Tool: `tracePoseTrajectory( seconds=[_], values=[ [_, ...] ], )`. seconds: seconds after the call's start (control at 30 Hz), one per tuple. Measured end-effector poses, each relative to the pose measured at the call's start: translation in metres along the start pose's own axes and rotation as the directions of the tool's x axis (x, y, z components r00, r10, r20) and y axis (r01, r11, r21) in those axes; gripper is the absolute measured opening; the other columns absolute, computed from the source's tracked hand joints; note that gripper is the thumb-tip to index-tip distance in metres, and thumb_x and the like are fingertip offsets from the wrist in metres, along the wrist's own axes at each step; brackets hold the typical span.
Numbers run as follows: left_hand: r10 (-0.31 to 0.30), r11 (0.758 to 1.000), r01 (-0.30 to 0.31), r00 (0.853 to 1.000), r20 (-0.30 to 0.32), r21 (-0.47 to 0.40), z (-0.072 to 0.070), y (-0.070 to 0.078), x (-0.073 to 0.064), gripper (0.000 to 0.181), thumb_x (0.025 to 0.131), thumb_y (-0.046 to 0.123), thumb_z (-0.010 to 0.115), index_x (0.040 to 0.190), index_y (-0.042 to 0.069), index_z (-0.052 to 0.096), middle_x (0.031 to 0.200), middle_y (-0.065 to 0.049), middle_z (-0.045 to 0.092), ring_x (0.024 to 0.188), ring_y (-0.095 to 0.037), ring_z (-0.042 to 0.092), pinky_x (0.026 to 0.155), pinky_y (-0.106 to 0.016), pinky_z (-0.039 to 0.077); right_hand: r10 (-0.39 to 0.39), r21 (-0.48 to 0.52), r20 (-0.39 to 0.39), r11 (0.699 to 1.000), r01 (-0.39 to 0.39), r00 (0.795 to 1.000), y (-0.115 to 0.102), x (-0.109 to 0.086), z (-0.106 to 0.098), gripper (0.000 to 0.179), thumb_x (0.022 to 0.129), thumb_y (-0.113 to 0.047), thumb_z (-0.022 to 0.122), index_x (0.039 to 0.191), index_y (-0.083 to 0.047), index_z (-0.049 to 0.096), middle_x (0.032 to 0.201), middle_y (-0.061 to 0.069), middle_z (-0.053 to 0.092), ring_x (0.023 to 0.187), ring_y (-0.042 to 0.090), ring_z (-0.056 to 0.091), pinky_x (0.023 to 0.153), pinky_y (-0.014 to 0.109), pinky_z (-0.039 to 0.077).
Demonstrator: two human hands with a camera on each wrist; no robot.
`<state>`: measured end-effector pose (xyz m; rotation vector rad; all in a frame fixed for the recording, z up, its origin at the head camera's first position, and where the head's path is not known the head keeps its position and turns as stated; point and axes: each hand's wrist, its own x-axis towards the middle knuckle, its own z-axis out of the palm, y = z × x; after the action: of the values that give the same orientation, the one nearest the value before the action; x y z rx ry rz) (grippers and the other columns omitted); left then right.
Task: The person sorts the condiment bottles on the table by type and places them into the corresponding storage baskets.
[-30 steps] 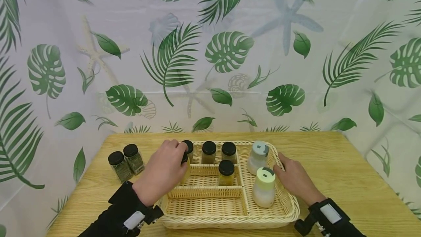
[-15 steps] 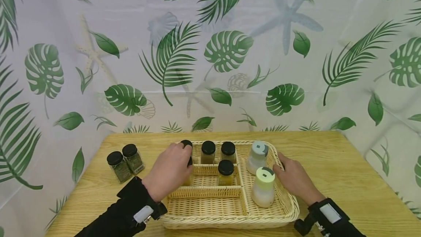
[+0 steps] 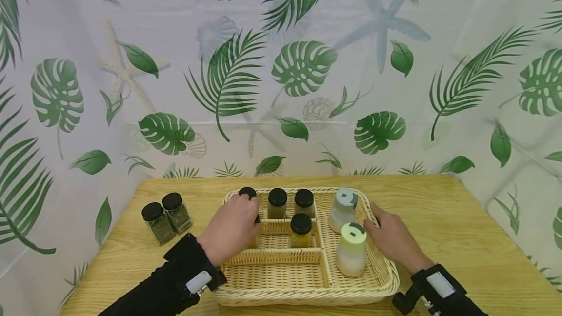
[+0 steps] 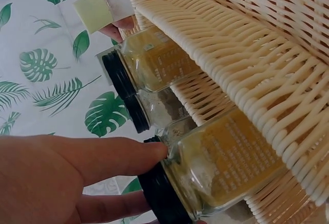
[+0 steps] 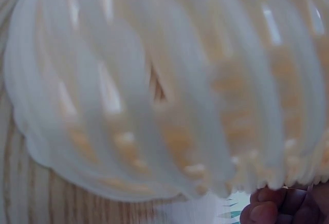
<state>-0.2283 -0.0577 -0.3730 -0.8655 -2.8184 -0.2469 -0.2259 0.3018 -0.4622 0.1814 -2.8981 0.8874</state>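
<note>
In the head view my left hand covers the left end of the basket's middle row. The left wrist view shows its thumb and fingers pinching the black lid of a glass spice jar with yellow contents, standing inside the compartment. My right hand grips the right rim of the wicker basket. A second yellow spice jar sits at the right end of the same row. Along the back row stand three black-lidded jars, one in the middle; the leftmost is partly hidden by my left hand.
On the right side of the basket are two shakers, one with a blue-grey lid, one with a yellow-green lid. Two jars of green herbs stand on the wooden table to the left. A leaf-printed cloth hangs behind.
My left hand has shifted right with the yellow jar, within the basket's middle row. The right hand stays on the rim.
</note>
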Motion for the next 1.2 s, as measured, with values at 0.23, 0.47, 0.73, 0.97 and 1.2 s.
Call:
tracePoseTrajectory(
  seconds=[0.23,0.47,0.73,0.97,1.2],
  values=[
    [0.009,1.0,-0.009,1.0,0.012,-0.006,0.006,-0.003,0.003,0.016,0.079,0.009,0.07,0.091,-0.001,0.064,0.073,-0.009,0.054,0.064,-0.021,0.048,0.055,-0.033,0.046,-0.012,0.002,-0.012,1.0,0.012,1.0,0.0,0.0,0.001,0.055,0.099,-0.016,0.046,0.146,0.005,0.028,0.128,0.029,0.052,0.088,0.018,0.059,0.07,0.04,0.052],
    [-0.006,1.0,0.006,1.0,0.021,0.012,0.005,-0.002,0.003,0.019,0.079,0.015,0.074,0.086,0.002,0.063,0.07,-0.006,0.051,0.061,-0.02,0.048,0.051,-0.032,0.045,-0.007,0.005,-0.012,1.0,0.007,1.0,-0.001,-0.001,0.001,0.055,0.099,-0.016,0.046,0.147,0.005,0.028,0.129,0.029,0.052,0.089,0.019,0.059,0.07,0.041,0.052],
    [-0.023,1.0,0.022,0.999,0.037,0.019,0.004,-0.002,0.001,0.029,0.08,0.023,0.075,0.094,0.001,0.063,0.077,-0.008,0.056,0.07,-0.023,0.053,0.058,-0.035,0.05,-0.001,0.009,-0.012,1.0,0.002,1.0,0.0,-0.001,0.001,0.055,0.099,-0.016,0.046,0.147,0.004,0.029,0.126,0.029,0.054,0.076,0.014,0.059,0.063,0.034,0.051],
    [-0.046,0.999,0.046,0.999,0.016,-0.027,0.0,-0.004,-0.003,0.025,0.086,0.026,0.068,0.093,0.003,0.061,0.078,-0.008,0.055,0.074,-0.025,0.053,0.059,-0.035,0.049,-0.009,0.01,-0.018,1.0,0.009,1.0,0.0,-0.001,0.002,0.054,0.099,-0.016,0.046,0.147,0.002,0.03,0.126,0.029,0.055,0.081,0.015,0.06,0.065,0.037,0.052],
    [-0.083,0.995,0.079,0.994,-0.073,-0.065,-0.009,-0.007,-0.011,0.02,0.088,0.027,0.064,0.087,0.008,0.059,0.074,-0.003,0.053,0.069,-0.019,0.049,0.054,-0.033,0.044,-0.004,0.019,-0.022,1.0,0.004,1.0,-0.001,0.0,0.002,0.054,0.098,-0.014,0.047,0.147,0.003,0.03,0.123,0.03,0.056,0.072,0.014,0.059,0.058,0.034,0.05]
  ],
)
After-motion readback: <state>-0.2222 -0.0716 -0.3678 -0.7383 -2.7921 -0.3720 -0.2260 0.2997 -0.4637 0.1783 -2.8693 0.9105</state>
